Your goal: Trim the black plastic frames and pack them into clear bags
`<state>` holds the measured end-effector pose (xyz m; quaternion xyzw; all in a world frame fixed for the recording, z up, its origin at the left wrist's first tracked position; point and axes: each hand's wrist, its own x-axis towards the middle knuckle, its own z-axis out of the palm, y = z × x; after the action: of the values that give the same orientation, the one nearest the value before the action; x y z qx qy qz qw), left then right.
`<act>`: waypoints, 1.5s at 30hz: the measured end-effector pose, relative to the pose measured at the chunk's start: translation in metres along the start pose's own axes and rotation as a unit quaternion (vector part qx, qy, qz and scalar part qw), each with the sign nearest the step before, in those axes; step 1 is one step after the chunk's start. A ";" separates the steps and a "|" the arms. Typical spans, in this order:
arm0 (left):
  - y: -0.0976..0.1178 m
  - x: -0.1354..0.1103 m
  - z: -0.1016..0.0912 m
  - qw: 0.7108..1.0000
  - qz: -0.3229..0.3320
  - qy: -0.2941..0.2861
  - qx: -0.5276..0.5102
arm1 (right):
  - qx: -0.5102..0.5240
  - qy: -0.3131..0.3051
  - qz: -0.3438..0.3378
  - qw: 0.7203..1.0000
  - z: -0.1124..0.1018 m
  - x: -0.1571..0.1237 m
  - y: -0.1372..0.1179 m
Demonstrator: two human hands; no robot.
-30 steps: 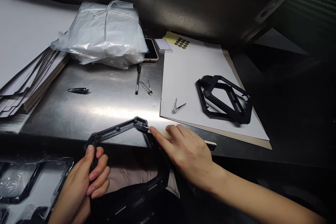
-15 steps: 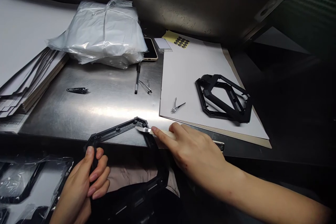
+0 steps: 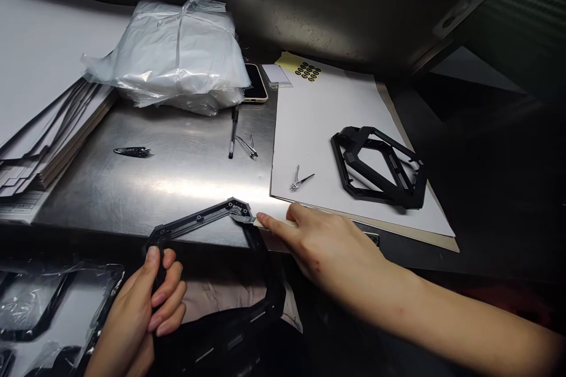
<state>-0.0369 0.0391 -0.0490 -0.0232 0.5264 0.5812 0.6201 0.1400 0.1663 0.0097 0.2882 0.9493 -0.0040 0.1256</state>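
Note:
My left hand (image 3: 148, 300) is closed round the left corner of a black plastic frame (image 3: 194, 219), which is held tilted over the table's front edge. Its ribbed inner side, with small screw bosses, faces me; the lower part blends into dark clothing. A small craft knife (image 3: 243, 220) with a pale handle is gripped in my right hand (image 3: 321, 241), the index finger stretched along it. The blade lies at the inside of the frame's top corner. Most of the handle is hidden under my fingers.
Black frames (image 3: 380, 168) lie on white card (image 3: 322, 129) beside nippers (image 3: 300, 178). Another pair of nippers (image 3: 247, 146), a pen (image 3: 233, 132), nail clippers (image 3: 132, 152) and a phone (image 3: 255, 83) are near bundled plastic bags (image 3: 177, 53). Bagged frames (image 3: 48, 312) sit lower left.
The knife blade has turned slightly at the same corner of the frame. My left hand keeps its hold, and the whole view has shifted a little.

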 end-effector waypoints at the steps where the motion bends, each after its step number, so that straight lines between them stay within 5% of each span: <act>1: 0.000 0.000 -0.001 1.000 -0.002 -0.001 0.001 | 0.003 -0.005 -0.001 1.000 -0.001 0.001 0.000; 12: -0.001 0.002 0.001 1.000 0.003 0.004 0.002 | -0.012 0.025 0.001 1.000 0.002 -0.003 0.000; 39: 0.003 -0.001 0.002 1.000 -0.003 0.001 -0.005 | -0.022 -0.012 -0.003 1.000 -0.012 0.004 -0.002; 45: 0.003 -0.002 0.004 1.000 -0.017 -0.006 -0.017 | -0.030 0.011 0.019 0.999 0.005 0.000 -0.006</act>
<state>-0.0364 0.0409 -0.0438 -0.0393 0.5123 0.5800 0.6321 0.1379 0.1603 0.0050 0.3023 0.9447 0.0296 0.1236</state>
